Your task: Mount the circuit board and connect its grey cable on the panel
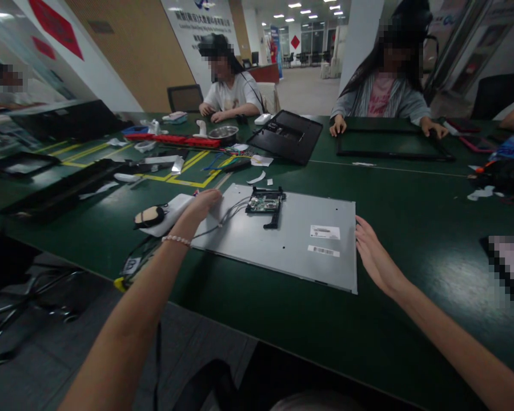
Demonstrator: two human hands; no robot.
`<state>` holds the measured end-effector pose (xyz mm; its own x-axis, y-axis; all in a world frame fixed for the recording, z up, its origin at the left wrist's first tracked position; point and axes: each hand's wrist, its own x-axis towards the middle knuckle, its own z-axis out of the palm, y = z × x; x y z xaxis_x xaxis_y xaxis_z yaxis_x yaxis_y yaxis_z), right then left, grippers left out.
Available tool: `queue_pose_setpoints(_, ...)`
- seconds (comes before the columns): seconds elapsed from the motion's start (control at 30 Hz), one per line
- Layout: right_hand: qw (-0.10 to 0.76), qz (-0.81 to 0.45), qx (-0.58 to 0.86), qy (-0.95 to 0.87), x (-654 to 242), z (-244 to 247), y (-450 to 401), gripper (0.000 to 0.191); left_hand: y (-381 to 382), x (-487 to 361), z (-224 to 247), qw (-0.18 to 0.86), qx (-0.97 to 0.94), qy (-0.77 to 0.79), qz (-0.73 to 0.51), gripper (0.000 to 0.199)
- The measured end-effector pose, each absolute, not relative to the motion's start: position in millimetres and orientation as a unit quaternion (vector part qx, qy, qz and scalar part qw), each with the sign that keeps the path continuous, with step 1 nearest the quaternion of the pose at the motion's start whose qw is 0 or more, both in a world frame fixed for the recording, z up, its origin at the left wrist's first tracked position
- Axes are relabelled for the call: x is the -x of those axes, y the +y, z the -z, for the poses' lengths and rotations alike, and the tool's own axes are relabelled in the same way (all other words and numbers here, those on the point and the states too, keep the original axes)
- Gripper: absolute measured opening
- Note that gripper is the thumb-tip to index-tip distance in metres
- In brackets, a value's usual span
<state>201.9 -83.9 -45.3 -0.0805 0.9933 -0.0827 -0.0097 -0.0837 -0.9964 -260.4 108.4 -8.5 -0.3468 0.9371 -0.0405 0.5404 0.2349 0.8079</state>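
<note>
A flat silver display panel (300, 260) lies back side up on the green table in front of me. A small green circuit board in a black plastic bracket (263, 202) sits on its upper part, with thin grey cables running left from it. White labels (324, 232) are stuck near the panel's right end. My left hand (206, 204), with a beaded bracelet at the wrist, grips the left edge, its fingertips partly hidden. At the opposite edge, my right hand (373, 246) holds the side with its fingers against the rim.
Beside my left forearm lies a white device with a black strap (167, 216). Across the table, a person's hands hold a black frame (394, 155). A black back cover (289, 137), a metal bowl (223, 133), a red strip (171, 138) and scattered parts lie further back.
</note>
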Motion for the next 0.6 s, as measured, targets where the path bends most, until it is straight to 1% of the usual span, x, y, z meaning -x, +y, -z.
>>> queue_pose_setpoints(0.13, 0.484, -0.514, 0.516, -0.485, -207, 46, -94, 0.076, 109, 261, 15, 0.320, -0.463, 0.722, -0.403, 0.018)
queue_pose_setpoints(0.33, 0.501, -0.503, 0.533, -0.460, -227, 43, -106, 0.076, 101, 249, 16, 0.383, -0.417, 0.713, -0.413, 0.025)
queue_pose_setpoints(0.47, 0.552, -0.511, 0.534, -0.387, -236, 36, -119, 0.078, 91, 236, 19, 0.426, -0.413, 0.691, -0.413, 0.028)
queue_pose_setpoints(0.6, 0.581, -0.514, 0.547, -0.314, -251, 39, -129, 0.078, 78, 219, 24, 0.438, -0.418, 0.677, -0.418, 0.028)
